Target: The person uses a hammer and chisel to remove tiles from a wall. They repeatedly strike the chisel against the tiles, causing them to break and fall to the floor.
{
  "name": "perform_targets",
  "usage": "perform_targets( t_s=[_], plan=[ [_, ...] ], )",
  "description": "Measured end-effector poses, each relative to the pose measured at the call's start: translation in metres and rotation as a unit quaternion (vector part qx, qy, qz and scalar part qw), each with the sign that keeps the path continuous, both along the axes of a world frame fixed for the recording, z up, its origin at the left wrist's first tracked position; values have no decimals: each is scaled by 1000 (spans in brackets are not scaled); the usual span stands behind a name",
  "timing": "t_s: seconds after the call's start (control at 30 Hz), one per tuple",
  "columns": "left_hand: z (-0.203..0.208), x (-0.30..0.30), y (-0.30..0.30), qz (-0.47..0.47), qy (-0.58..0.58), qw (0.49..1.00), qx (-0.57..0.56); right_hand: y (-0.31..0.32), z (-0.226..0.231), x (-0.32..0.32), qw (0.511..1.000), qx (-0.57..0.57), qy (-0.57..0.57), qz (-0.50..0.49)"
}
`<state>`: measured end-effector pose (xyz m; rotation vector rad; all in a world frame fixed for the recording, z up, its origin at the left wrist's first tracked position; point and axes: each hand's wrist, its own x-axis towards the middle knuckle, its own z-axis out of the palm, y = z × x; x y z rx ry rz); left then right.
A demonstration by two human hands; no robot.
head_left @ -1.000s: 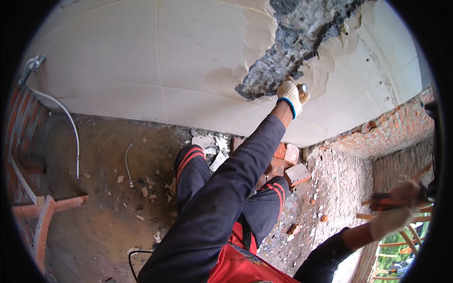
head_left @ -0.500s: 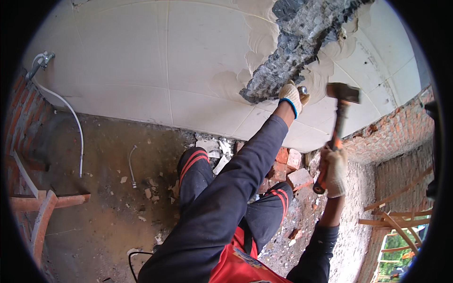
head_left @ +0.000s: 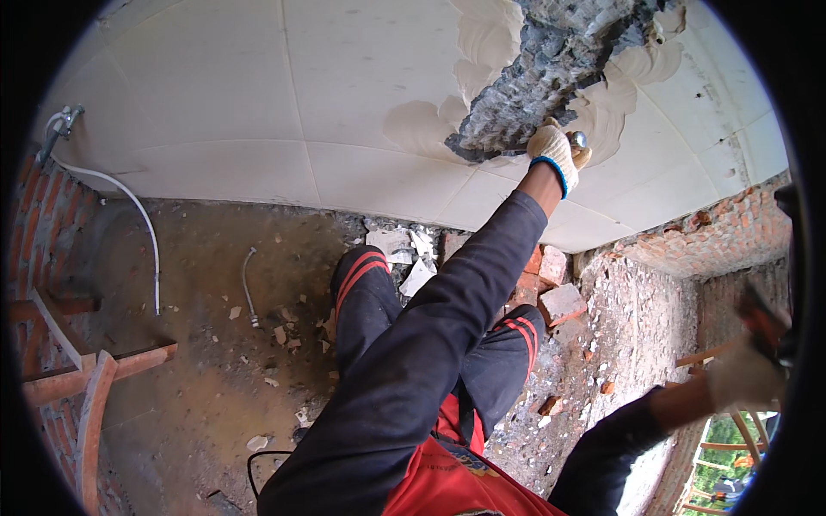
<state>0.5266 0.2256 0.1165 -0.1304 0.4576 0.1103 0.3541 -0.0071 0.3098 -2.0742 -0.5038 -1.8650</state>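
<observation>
Far to the left of our hands, a white hose [head_left: 129, 206] hangs from a tap down a brick wall [head_left: 34, 232], and rusty metal bars [head_left: 95, 370] lie on the dirt floor [head_left: 206, 344] below.

Our left hand [head_left: 555, 150], in a white knit glove with a blue cuff, is raised at the end of a dark sleeve and clenched around a chisel [head_left: 576, 140]. Its metal head shows just beside the knuckles. The tip rests against the edge of the white tiled wall [head_left: 258, 103], where tiles have come off and rough grey mortar [head_left: 533, 95] is exposed directly above the hand. Below this arm, broken tile pieces [head_left: 404, 254] and loose bricks [head_left: 559, 301] lie on the floor beyond our knees.

Our right hand [head_left: 744, 374], also gloved, is now blurred, low and far to the right, well apart from the chisel. Half a second ago it held the hammer [head_left: 761, 318] up close to the chisel; it has since swung back out and down. It grips a handle, though the blur hides the hammer head. We judge this to be the draw-back between blows, with chipping in progress.
</observation>
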Motion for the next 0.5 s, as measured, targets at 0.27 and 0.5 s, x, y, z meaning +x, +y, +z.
perform_targets(
  t_s=[0.27, 0.5],
  plan=[
    [-4, 10, 12, 11, -112, 993, 39, 47, -159, 24, 648, 230, 645, 333],
    [-6, 9, 5, -22, -26, 999, 0, -34, 1, -20, 812, 245, 321, 421]
  ],
)
